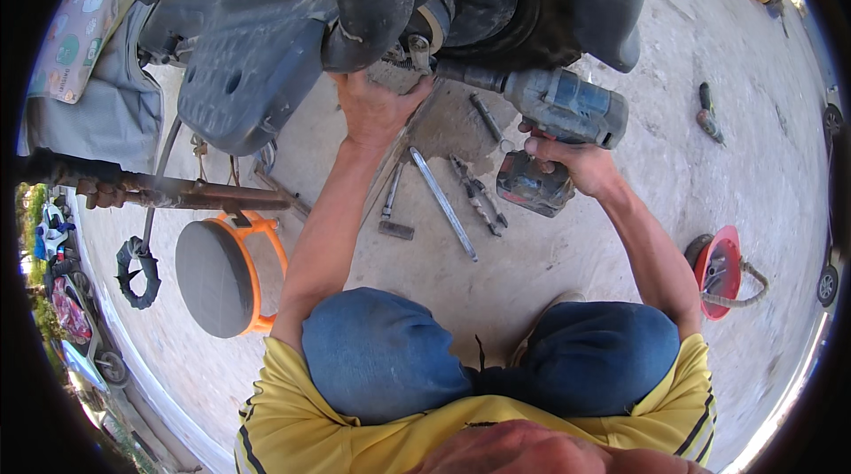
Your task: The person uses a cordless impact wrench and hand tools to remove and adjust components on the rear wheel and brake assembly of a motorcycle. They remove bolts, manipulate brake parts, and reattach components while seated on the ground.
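My right hand (558, 155) grips the handle of a blue-grey cordless impact wrench (563, 106), its battery hanging below. The wrench's socket end (474, 75) reaches in under a dark vehicle assembly (248, 57), close to a metal fitting (419, 48) with a spring. My left hand (372, 101) is raised beside that fitting, fingers curled up behind the dark parts, so what it holds is unclear. On the concrete below lie a hammer (395, 226), a long silver wrench (443, 203), locking pliers (477, 195) and a short dark bar (486, 115).
An orange-framed stool (213, 274) stands left, near a horizontal steel bar (177, 190) and a hanging black-wrapped ring (137, 283). A red round container (718, 270) is on the right, with a hand tool (709, 124) farther up. Scooters (80, 323) stand at the far left.
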Tool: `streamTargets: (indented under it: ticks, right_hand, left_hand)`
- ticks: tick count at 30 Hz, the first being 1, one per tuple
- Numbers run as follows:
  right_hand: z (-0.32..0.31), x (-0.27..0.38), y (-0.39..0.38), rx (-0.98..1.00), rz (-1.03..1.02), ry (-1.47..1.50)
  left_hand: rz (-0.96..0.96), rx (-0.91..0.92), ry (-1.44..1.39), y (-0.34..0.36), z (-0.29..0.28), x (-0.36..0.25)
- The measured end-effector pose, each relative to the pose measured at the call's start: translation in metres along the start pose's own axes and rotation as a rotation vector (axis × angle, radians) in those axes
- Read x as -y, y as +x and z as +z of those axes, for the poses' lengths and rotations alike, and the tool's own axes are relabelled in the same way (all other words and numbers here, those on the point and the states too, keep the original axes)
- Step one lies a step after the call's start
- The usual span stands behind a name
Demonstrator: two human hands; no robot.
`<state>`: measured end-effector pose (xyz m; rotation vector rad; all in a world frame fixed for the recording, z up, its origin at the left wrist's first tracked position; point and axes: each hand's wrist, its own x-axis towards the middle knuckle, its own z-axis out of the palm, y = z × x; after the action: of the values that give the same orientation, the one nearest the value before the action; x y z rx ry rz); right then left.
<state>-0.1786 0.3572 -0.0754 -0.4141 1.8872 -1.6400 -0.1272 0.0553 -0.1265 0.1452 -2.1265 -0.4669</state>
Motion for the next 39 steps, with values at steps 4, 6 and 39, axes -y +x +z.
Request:
streamTargets:
  ticks: [4,6,39]
  right_hand:
    - [0.006,0.016,0.004,0.033,0.033,-0.052]
    - [0.004,-0.001,0.007,0.062,0.020,-0.028]
    - [0.007,-0.027,0.010,0.105,0.077,0.306]
  left_hand:
    - [0.012,-0.068,-0.014,0.001,-0.002,0.000]
    - [0.023,-0.050,0.011,0.002,-0.006,0.001]
    - [0.017,0.043,0.036,0.004,-0.007,-0.002]
